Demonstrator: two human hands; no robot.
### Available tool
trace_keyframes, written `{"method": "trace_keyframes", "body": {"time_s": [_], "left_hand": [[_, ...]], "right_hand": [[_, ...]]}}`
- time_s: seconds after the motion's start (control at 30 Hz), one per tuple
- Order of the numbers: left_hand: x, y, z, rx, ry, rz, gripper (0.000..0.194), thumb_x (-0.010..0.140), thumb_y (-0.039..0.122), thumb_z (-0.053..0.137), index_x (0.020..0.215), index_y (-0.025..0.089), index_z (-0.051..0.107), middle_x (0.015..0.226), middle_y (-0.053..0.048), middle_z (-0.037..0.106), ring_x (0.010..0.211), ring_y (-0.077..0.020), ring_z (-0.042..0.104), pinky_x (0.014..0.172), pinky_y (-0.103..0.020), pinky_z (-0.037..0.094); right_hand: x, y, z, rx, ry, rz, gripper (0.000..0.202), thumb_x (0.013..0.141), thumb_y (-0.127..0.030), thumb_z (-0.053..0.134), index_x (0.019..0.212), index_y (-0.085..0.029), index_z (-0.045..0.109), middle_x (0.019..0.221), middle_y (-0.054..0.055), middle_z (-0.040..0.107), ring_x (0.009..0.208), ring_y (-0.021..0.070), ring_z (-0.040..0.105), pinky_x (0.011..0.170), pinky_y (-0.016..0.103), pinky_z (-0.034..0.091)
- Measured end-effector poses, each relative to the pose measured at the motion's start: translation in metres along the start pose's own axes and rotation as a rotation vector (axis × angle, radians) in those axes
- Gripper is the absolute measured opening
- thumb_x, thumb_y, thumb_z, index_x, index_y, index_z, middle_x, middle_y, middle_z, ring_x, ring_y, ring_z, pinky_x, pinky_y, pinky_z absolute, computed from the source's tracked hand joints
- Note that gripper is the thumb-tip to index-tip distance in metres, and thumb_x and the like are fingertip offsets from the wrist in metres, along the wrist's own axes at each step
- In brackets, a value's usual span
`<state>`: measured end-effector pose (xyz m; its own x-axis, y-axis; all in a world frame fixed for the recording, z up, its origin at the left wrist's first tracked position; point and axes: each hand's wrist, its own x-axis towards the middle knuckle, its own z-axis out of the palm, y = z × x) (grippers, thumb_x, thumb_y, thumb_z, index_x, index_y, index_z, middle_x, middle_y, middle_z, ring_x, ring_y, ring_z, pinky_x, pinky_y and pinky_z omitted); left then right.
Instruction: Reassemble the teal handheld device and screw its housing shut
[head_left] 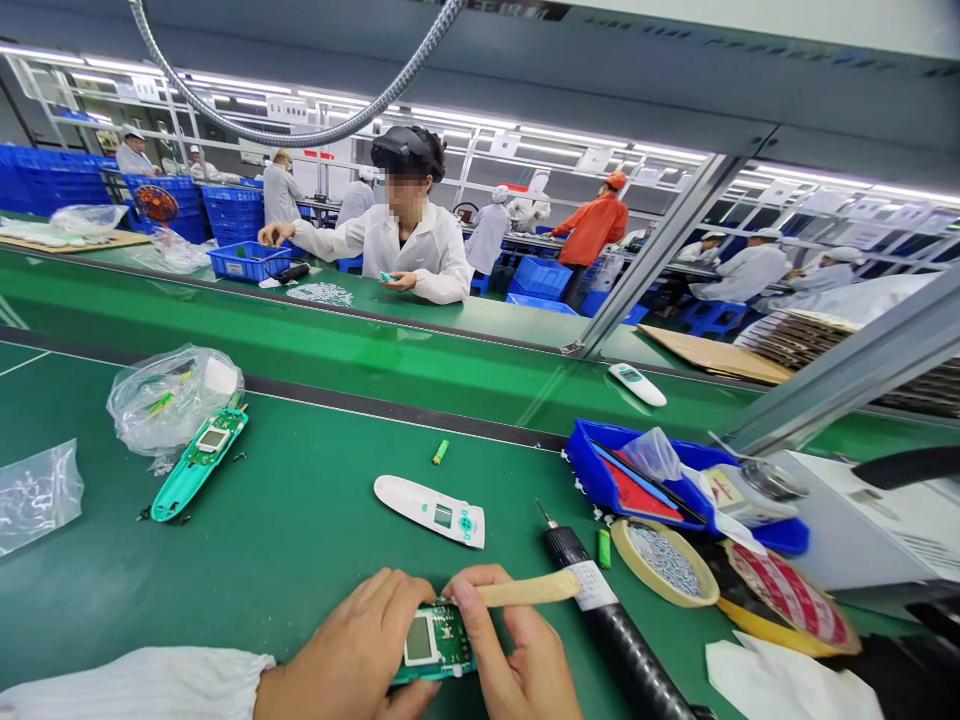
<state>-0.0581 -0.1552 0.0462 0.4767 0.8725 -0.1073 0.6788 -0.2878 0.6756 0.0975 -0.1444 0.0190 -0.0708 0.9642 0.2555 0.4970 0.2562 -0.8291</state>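
On a smooth green tabletop [300, 565], we hold a glossy green board [454, 642] set in a teal case [412, 673], on the near side of the white shell [431, 512], a tapered plastic piece with a gray window. Our left grip [352, 640] is curled around the board's left end, fingers over the far edge and thumb along the near one. Our right grip [517, 640] is drawn to a pinch, thumb and fingers on a flat, pale, wood-like stick [536, 590] with a rounded end, beside the board's right end.

Right of the shell lies a black, cylindrical screwdriver [630, 640]; farther right, a pale ring [705, 598] surrounds a heap of tiny metallic screws [660, 558], near an angular blue tray [600, 475]. Left of the shell, a second case [180, 490], long and rounded, rests beside a crinkled, clear bag [169, 405]. Just beyond the shell sits a small green cylinder [441, 452]. Well past it, a white-coated co-worker [416, 245] holds a teal piece [388, 277].
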Motion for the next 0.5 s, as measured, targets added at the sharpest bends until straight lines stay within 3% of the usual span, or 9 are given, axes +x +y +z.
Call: {"method": "trace_keyframes", "body": {"time_s": [0.17, 0.33, 0.5], "left_hand": [[0.0003, -0.0018, 0.0016, -0.033, -0.021, 0.004, 0.032, 0.075, 0.012, 0.050, 0.106, 0.016, 0.047, 0.108, -0.007, 0.054, 0.101, -0.0199, 0.048, 0.090, -0.032, 0.039], [-0.0025, -0.0013, 0.0013, -0.068, 0.020, 0.029, 0.037, 0.076, 0.014, 0.050, 0.113, 0.016, 0.044, 0.114, -0.008, 0.052, 0.105, -0.0199, 0.047, 0.093, -0.033, 0.038], [-0.0008, -0.0033, 0.0041, -0.047, 0.040, 0.043, 0.040, 0.071, 0.013, 0.054, 0.111, 0.014, 0.046, 0.111, -0.010, 0.053, 0.102, -0.0201, 0.049, 0.092, -0.032, 0.040]], "right_hand": [[-0.0016, -0.0054, 0.0000, -0.063, 0.020, -0.002, 0.023, 0.084, -0.036, 0.046, 0.075, -0.019, 0.059, 0.074, 0.004, 0.060, 0.063, 0.0138, 0.056, 0.059, 0.020, 0.047], [-0.0011, -0.0084, 0.0045, -0.090, 0.049, -0.116, 0.024, 0.085, -0.034, 0.044, 0.073, -0.019, 0.058, 0.073, 0.004, 0.060, 0.065, 0.0144, 0.057, 0.063, 0.021, 0.047], [-0.0045, -0.0076, -0.0027, -0.043, 0.007, -0.073, 0.026, 0.085, -0.036, 0.044, 0.076, -0.019, 0.060, 0.076, 0.005, 0.063, 0.071, 0.0163, 0.060, 0.066, 0.022, 0.048]]}}
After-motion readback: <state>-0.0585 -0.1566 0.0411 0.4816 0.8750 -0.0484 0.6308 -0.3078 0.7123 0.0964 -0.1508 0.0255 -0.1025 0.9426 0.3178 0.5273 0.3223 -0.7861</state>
